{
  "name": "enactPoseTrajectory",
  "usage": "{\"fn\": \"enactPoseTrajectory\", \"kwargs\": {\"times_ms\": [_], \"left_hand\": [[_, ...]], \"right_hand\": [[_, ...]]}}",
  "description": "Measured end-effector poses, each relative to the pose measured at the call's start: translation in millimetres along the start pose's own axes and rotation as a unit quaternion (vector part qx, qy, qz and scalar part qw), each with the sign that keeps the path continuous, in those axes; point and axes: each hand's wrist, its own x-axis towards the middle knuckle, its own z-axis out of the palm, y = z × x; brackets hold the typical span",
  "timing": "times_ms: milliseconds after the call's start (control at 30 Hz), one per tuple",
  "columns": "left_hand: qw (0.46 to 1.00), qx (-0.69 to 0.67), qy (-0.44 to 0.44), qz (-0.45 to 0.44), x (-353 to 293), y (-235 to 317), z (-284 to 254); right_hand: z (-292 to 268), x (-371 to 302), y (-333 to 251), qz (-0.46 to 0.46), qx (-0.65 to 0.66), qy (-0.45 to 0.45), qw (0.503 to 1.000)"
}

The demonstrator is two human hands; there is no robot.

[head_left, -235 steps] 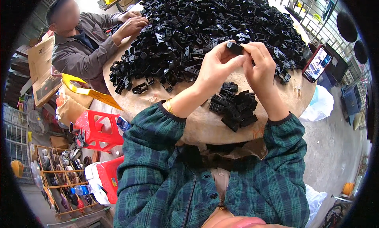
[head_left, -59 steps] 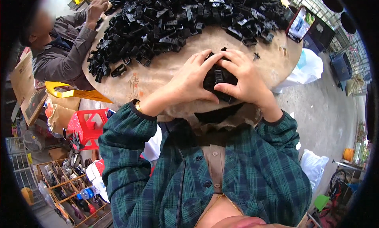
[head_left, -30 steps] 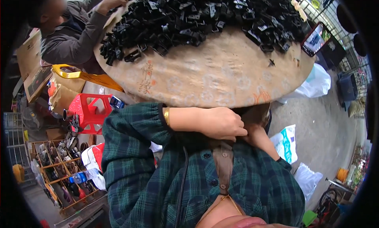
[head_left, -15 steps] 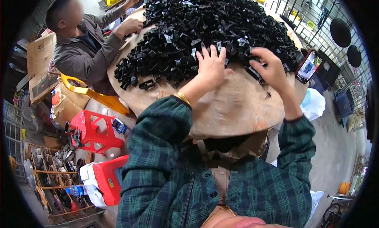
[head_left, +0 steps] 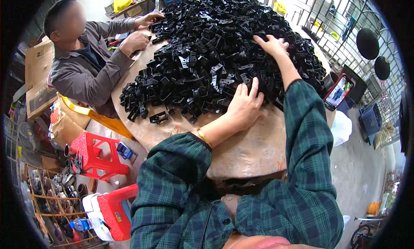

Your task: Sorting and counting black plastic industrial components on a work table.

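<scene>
A large heap of small black clip-like parts [head_left: 202, 55] covers most of the round brown tabletop [head_left: 241, 150]. At the heap's near edge my left hand [head_left: 245, 107] rests with its fingers spread, touching the parts and holding none that I can see. Farther in and to the right, my right hand [head_left: 276, 46] reaches over the heap with its fingers apart, their tips against the black parts. Whether a part lies under those fingertips is hidden. One loose black part [head_left: 158, 117] sits at the heap's near left edge.
A co-worker [head_left: 88, 68] sits at the left, both hands by the heap. A phone [head_left: 339, 91] stands at the table's right edge. Red stools [head_left: 97, 156], a yellow chair [head_left: 99, 117] and a shoe rack [head_left: 58, 197] are at the left. A white bag [head_left: 340, 128] hangs right.
My right hand has moved forward and slightly left, deeper over the heap. My left hand has come nearer and to the right. The view has shifted a little.
</scene>
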Motion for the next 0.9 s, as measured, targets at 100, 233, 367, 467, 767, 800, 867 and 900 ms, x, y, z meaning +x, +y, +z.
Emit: {"fn": "enactPoseTrajectory", "kwargs": {"times_ms": [100, 233, 367, 467, 767, 800, 867, 900], "left_hand": [[1.0, -0.006, 0.006, 0.01, 1.1, -1.4, 3.5], [0.996, -0.08, 0.003, 0.039, 5.0, -2.7, 12.8], [0.986, -0.161, -0.01, 0.05, 3.6, -5.7, 10.3], [0.977, -0.193, -0.024, 0.086, 6.4, -6.9, 8.9], [0.959, -0.239, 0.013, 0.152, 3.3, -10.2, 6.7], [0.954, -0.25, -0.001, 0.165, 10.0, -3.8, 3.3], [0.95, -0.252, 0.007, 0.186, 14.4, 1.1, 10.3], [0.951, -0.252, 0.013, 0.176, 11.1, -1.2, 10.1]], "right_hand": [[3.1, -19.1, -26.6, -0.018, -0.018, -0.013, 1.0], [36.7, -7.3, -24.4, -0.225, 0.101, -0.01, 0.969], [36.6, -39.5, -23.4, -0.36, 0.106, 0.045, 0.926], [18.1, -68.9, -12.1, -0.494, 0.105, 0.001, 0.863], [-38.8, 6.6, 44.9, -0.351, 0.249, 0.105, 0.896], [-31.4, 50.5, 77.9, -0.283, 0.225, 0.186, 0.914], [-23.2, 97.0, 116.3, -0.176, 0.136, 0.198, 0.955], [-21.2, 99.1, 109.2, -0.135, 0.085, 0.216, 0.963]]}}
